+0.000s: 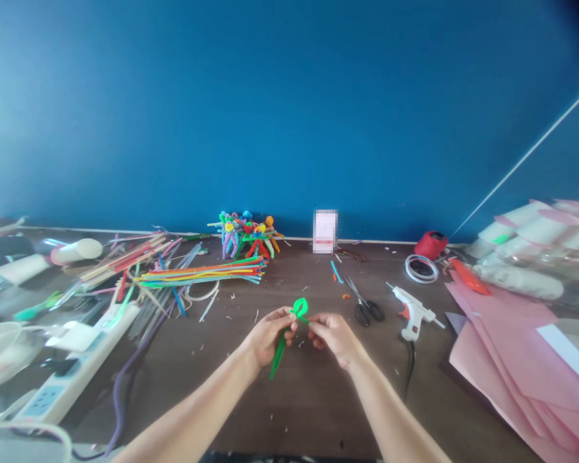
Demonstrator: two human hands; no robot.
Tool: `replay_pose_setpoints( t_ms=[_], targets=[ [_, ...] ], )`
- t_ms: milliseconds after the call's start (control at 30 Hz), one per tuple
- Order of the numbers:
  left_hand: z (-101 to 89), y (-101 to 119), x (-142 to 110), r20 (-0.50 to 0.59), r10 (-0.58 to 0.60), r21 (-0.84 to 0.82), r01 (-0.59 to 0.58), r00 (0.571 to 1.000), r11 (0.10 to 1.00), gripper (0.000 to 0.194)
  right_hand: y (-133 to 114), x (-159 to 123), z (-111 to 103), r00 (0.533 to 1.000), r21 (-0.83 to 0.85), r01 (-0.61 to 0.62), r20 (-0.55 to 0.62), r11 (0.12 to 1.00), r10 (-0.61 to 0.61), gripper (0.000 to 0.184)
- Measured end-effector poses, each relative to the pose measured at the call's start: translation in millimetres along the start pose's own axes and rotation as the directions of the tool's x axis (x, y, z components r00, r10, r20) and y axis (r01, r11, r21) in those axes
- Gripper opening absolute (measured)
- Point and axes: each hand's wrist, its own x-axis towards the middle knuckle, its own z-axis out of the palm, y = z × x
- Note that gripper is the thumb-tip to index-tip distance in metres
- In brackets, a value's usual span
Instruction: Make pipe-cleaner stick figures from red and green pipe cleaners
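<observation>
green pipe cleaner (278, 354): left hand (268, 334) pinches it, right hand (335, 335) likewise

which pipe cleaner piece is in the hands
The green piece, looped on top, held by left hand and right hand; the multicolored bundle and small figures sit farther back, untouched.

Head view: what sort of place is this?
Likely a craft workspace: on the dark brown tabletop lie a bundle of thin, multicoloured fuzzy stems, a white glue gun with an orange trigger, and black-handled metal scissors.
</observation>
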Motion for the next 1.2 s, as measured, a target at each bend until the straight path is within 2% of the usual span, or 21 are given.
replay_pose_setpoints(
  t_ms=[167,400,700,900,1033,1133,1200],
  targets=[
    [1.3,0,-1,-0.006,-0.005,0.027,0.005,1.000,1.000,0.024,0,-1,3,1.000,-0.001,-0.001,-0.007,1.000,0.001,0.017],
    [3.9,-1,1,-0.009,0.103,0.136,-0.101,0.995,0.986,0.026,1,-2,5,1.000,0.021,-0.009,0.005,1.000,0.009,0.020],
    [4.6,-2,4,0.005,0.138,0.225,-0.136,0.990,0.965,0.027,-1,-3,5,1.000,0.022,-0.012,0.022,1.000,0.012,0.017],
    [0.5,-2,12,0.009,0.250,0.372,-0.235,0.968,0.898,0.023,0,0,8,1.000,-0.069,0.009,0.012,0.998,-0.009,0.020],
    [0.5,1,16,0.012,0.274,0.405,-0.255,0.962,0.878,0.022,-4,3,8,0.996,-0.200,0.089,0.017,0.976,-0.087,0.021],
    [2.9,3,16,0.018,0.283,0.422,-0.264,0.959,0.868,0.022,-7,5,5,0.978,-0.369,0.205,0.035,0.906,-0.207,0.020],
    [4.3,4,16,0.010,0.294,0.427,-0.270,0.956,0.863,0.021,-7,4,5,0.952,-0.487,0.286,0.045,0.825,-0.304,0.021]
  ],
)
